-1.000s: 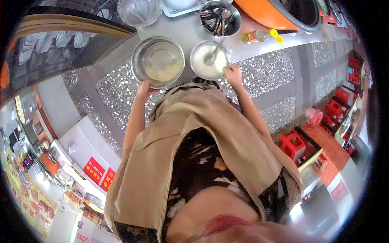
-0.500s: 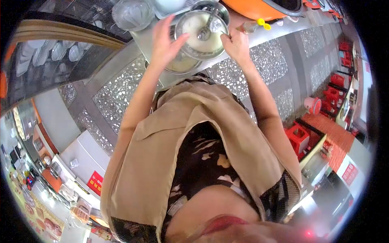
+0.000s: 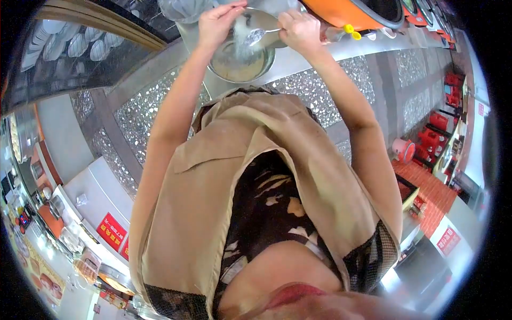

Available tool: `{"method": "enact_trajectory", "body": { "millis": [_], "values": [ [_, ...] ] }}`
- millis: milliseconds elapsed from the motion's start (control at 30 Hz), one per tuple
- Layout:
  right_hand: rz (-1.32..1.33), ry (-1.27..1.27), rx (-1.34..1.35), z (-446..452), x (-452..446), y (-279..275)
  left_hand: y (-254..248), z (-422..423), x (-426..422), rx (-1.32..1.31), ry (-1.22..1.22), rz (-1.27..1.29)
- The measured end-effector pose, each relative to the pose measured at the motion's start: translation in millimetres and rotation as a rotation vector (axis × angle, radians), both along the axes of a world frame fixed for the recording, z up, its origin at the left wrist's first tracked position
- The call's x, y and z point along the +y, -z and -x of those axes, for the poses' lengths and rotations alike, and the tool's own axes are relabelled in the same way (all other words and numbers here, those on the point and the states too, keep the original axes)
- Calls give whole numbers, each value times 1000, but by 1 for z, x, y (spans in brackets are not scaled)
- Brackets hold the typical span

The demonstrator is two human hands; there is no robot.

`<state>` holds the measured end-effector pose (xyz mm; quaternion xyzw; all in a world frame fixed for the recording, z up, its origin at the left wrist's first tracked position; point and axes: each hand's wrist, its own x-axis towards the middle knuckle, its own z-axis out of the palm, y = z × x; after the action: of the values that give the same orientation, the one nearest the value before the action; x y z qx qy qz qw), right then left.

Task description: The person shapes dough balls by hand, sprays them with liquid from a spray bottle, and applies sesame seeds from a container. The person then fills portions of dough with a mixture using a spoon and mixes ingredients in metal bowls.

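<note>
My left hand (image 3: 220, 24) pinches the far rim of the smaller metal bowl (image 3: 266, 21), which is tilted up on its side. My right hand (image 3: 301, 31) is closed at the same bowl's right side, with the handle of a metal spoon (image 3: 256, 36) running into its fingers. White powder (image 3: 244, 49) is falling from the tilted bowl past the spoon. Beneath it, the larger metal bowl (image 3: 240, 73) sits on the metal counter and holds a pale substance. The falling powder partly hides what is inside.
An orange basin (image 3: 341, 12) with a dark rim stands at the back right. Beside it are yellow-capped bottles (image 3: 349, 29). A clear container (image 3: 186, 9) is at the back left. The metal counter's (image 3: 341, 52) near edge runs above a speckled floor (image 3: 346, 80).
The smaller bowl was lifted from the counter, brought over the larger bowl and tipped, and powder now falls. My left hand left the larger bowl and took the smaller bowl's rim.
</note>
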<state>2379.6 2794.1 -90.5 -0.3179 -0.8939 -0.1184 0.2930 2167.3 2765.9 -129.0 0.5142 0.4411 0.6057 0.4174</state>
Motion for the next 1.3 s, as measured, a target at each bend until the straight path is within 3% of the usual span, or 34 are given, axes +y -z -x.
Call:
{"method": "enact_trajectory", "body": {
  "millis": [200,300,633,700,733,767,1000,1100,1167,1233,1267,1300],
  "values": [
    [-121,-116,-30,8,4,9,13,3,-21,67,-137,13],
    [-164,-146,-37,12,5,8,19,4,-23,55,-145,-154],
    [-221,-177,-3,12,4,-1,3,-1,-30,-12,-196,-106],
    [-119,-98,-121,9,-1,-5,-2,-3,-33,34,-227,-115],
    [-117,-95,-121,10,-2,-9,-3,-4,-34,-39,-206,-10],
    [-191,-115,-66,12,-2,-14,-4,-5,-35,-112,-186,95],
    [-344,-103,-33,9,2,-12,-7,-7,-33,-17,-187,78],
    [-128,-58,12,5,8,7,-13,-7,-31,-25,-144,46],
    [16,62,-20,2,-1,12,-26,-13,-19,350,-242,-39],
    [114,142,213,-1,3,36,-16,-24,2,194,-176,-183],
    [159,117,373,0,-3,26,7,-27,19,-233,49,-309],
    [262,211,384,-1,-7,27,-17,-29,14,381,-48,-269]
  ]
}}
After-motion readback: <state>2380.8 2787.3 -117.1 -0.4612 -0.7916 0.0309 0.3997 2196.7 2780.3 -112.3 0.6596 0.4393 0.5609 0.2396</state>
